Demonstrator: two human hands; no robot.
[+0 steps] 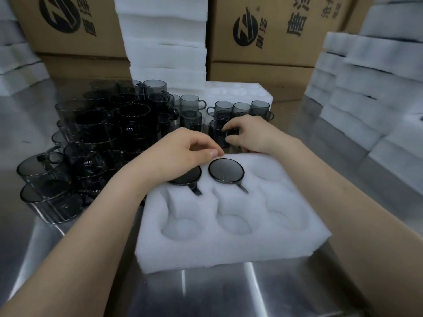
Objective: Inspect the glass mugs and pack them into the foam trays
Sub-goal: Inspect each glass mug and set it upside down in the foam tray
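1. Head view: foam tray point(229, 248) sits on the steel surface point(206, 289), near the surface's front edge, centre-right. It has six pockets, in two rows of three.
2. Two mugs are seated in the tray's far row, mouths up and handles pointing to the near side. The left-pocket mug point(190, 178) is partly under the left hand. The middle-pocket mug point(226, 171) is fully visible.
3. Near row and far-right pocket show bare foam.
4. Left hand point(183, 152) is over the left-pocket mug. Fingers are curled, thumb tip at the tray's far edge. Cannot tell if its grip has anything; the mug's far rim is hidden under the palm.
5. Right hand point(249, 136) is just beyond the tray's far edge. Its grip is closed round the held mug point(217, 133), which stands upright on the surface.
6. Loose mug pile point(109, 133) fills the surface's left side, some stacked. A smaller mug group point(242, 108) stands behind the right hand.
7. Second foam tray point(240, 90) lies further back, centre.
8. Cardboard boxes point(263, 30) line the back edge. Foam stacks point(366, 88) run along the right edge.
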